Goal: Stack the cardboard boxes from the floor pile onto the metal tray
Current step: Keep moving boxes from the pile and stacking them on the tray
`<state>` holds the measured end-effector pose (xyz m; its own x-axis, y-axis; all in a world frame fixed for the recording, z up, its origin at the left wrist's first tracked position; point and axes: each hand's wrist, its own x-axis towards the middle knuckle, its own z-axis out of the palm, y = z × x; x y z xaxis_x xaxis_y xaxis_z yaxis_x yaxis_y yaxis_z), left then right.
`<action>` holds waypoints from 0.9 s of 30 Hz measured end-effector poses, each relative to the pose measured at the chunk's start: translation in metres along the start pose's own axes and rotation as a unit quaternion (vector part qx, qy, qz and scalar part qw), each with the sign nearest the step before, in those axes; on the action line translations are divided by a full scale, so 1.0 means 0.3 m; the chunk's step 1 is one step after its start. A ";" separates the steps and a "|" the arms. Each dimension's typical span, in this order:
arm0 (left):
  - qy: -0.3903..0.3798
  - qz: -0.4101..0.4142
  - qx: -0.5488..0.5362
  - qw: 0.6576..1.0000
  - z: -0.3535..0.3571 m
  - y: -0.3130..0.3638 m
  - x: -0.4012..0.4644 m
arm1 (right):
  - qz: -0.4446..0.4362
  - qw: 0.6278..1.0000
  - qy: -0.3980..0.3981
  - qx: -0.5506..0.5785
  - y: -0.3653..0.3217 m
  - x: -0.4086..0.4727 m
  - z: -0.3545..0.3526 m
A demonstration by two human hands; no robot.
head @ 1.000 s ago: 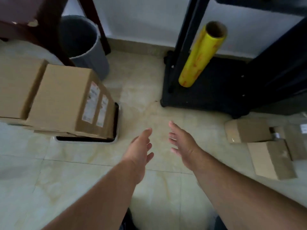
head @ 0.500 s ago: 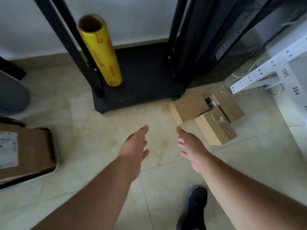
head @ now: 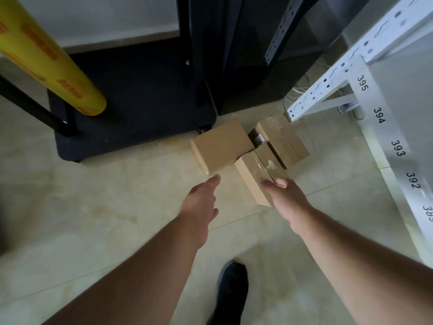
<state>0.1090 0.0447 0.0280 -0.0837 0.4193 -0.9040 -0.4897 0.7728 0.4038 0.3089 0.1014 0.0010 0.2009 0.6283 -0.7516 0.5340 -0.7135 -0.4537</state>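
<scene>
Three small cardboard boxes lie in a pile on the tiled floor. The left box (head: 221, 145) is plain brown. A taped box (head: 254, 178) sits nearest to me, and a third box (head: 284, 143) lies behind it by the white rack's foot. My left hand (head: 201, 202) reaches forward with straight fingers, its tips just short of the left box. My right hand (head: 287, 195) is stretched out with its fingertips over the near end of the taped box, holding nothing. The metal tray is out of view.
A black cart base (head: 131, 102) stands behind the pile, with a yellow film roll (head: 46, 59) leaning on it. A white numbered rack (head: 384, 118) borders the right. My dark shoe (head: 232, 289) is on the floor below my arms.
The view has swung right, away from the tray and its stacked boxes. The floor pile is now closer, and both hands have reached forward to it.
</scene>
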 end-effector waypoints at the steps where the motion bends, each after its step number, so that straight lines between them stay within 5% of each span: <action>1: 0.000 -0.005 -0.002 1.000 0.032 -0.017 0.023 | 0.000 1.000 0.003 -0.010 0.017 0.033 -0.020; 6: -0.010 -0.022 0.015 1.000 0.140 -0.097 0.127 | 0.000 0.992 0.034 -0.123 0.082 0.176 -0.066; 13: -0.003 -0.018 0.099 0.995 0.189 -0.235 0.261 | -0.026 0.922 0.060 -0.382 0.184 0.330 -0.022; 20: -0.015 -0.099 0.042 0.994 0.159 -0.313 0.324 | -0.026 0.902 0.094 -0.420 0.295 0.399 0.018; 27: 0.000 -0.065 0.098 0.993 0.147 -0.319 0.333 | -0.048 0.896 0.108 -0.428 0.293 0.411 0.031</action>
<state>0.1858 0.0337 -0.0947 -0.0314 0.3093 -0.9505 -0.3183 0.8983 0.3028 0.3732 0.1134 -0.1360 0.2254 0.7852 -0.5768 0.9730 -0.2116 0.0921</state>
